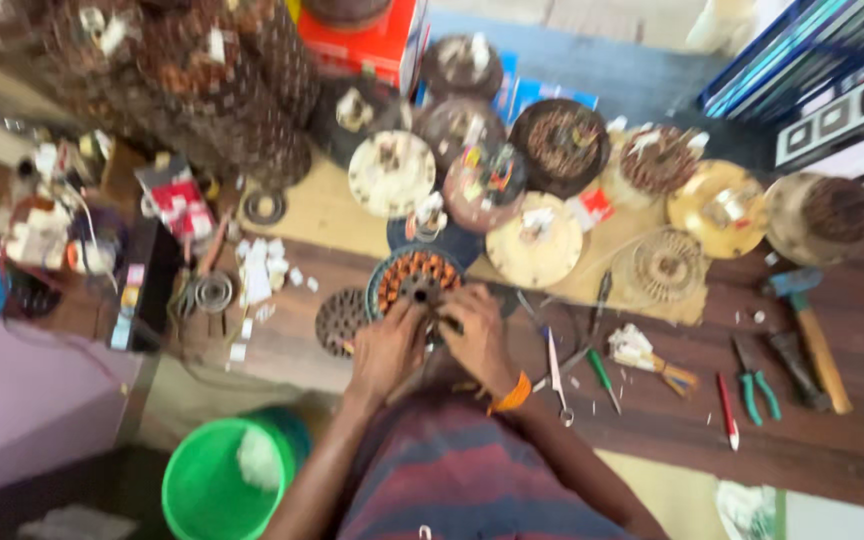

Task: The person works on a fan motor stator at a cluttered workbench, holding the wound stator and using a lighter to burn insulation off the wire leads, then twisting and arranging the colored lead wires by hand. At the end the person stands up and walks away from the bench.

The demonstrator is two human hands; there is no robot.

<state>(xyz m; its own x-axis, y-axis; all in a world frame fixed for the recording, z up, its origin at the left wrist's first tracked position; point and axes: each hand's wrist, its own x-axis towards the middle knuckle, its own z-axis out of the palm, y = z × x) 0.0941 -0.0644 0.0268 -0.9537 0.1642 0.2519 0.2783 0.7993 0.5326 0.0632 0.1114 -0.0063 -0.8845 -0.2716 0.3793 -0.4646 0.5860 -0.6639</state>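
Gripping the copper-wound stator on the counter, left hand and right hand both closed on its near rim; scissors lay just beside.

Dark wooden workbench; lilac wall at left; green bucket below.

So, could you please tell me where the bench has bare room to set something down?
Bare wood lies along the near edge of the bench, below the red-handled tool, green pliers and hammer. It is crowded behind both hands, among the round motor parts, and at the cluttered left end.
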